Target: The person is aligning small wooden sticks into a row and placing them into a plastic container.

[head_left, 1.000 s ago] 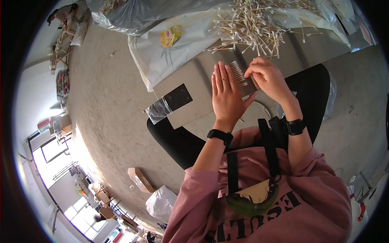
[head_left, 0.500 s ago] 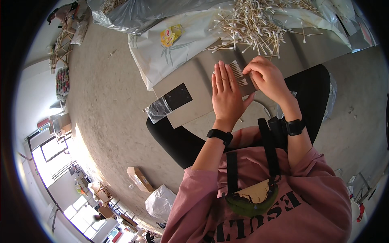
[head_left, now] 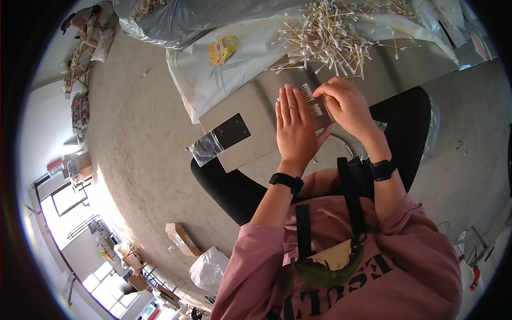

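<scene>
My left hand (head_left: 296, 133) lies flat, its fingers stretched out and close together, over a row of cotton swabs (head_left: 306, 93) on the grey tabletop (head_left: 261, 106). The swabs' white tips poke out past its right edge in two groups with a small gap between. Just to the right, my right hand (head_left: 348, 106) has its fingers curled in, with thumb and fingertip close together at those tips. Whatever may be between these fingers is hidden. Beyond both hands spreads a loose pile of wooden-stemmed cotton swabs (head_left: 330, 42).
A white plastic sheet (head_left: 194, 80) with a yellow packet (head_left: 222, 50) covers the far left of the table. Closer in, a black plate (head_left: 233, 130) partly wrapped in clear film lies at the table's edge. Grey plastic bagging (head_left: 197, 26) stands at the back.
The whole view has shifted slightly. My left hand stays flat on the swabs, and my right fingers remain curled at the tips with only a very small movement.
</scene>
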Motion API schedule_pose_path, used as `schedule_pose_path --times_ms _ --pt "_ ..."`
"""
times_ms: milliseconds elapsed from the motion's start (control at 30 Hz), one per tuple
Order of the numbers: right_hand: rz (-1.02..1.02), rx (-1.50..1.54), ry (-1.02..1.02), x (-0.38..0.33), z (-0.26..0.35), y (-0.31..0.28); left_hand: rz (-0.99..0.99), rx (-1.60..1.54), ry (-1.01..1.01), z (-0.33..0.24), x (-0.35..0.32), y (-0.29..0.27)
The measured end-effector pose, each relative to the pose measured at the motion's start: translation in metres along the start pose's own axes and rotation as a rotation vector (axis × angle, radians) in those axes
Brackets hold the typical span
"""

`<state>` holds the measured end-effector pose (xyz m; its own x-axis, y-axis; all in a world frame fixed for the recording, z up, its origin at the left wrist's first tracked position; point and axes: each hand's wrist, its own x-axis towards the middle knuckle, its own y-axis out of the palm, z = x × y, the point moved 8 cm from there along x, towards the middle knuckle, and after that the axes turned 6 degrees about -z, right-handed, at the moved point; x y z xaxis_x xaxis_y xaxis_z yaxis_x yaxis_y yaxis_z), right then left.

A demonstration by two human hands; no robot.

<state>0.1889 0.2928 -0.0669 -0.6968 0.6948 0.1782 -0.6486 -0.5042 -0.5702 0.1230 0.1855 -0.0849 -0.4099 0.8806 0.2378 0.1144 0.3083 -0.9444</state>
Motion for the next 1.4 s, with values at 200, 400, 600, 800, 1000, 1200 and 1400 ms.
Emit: schedule_pose_path --times_ms 200,400,600,800,1000,1200,1400 --pt "0.026 -0.058 -0.060 -0.0001 -0.0007 0.0014 -0.031 -0.004 0.012 -0.0009 0.0008 -0.0014" --pt "0.002 -0.033 0.000 0.0011 0.0007 0.0007 -0.023 -0.010 0.003 -0.0005 0.0007 -0.0017" --pt "0.005 -0.100 -0.013 0.0005 0.0020 0.0028 -0.030 -0.004 0.007 -0.0007 0.0008 -0.0022" --pt "0.016 -0.116 -0.080 0.0007 0.0019 0.0038 -0.037 -0.015 0.004 -0.0005 0.0014 -0.0025" --pt "-0.016 -0.082 0.017 0.0027 -0.0005 0.0036 -0.024 -0.020 -0.002 0.0003 0.0003 -0.0005" --pt "-0.049 -0.153 -0.033 0.0034 0.0036 0.0041 -0.027 -0.040 -0.007 0.0004 0.0000 -0.0017" --pt "-0.009 -0.144 0.013 0.0026 0.0016 0.0051 -0.027 -0.050 -0.012 0.0012 -0.0004 -0.0014"
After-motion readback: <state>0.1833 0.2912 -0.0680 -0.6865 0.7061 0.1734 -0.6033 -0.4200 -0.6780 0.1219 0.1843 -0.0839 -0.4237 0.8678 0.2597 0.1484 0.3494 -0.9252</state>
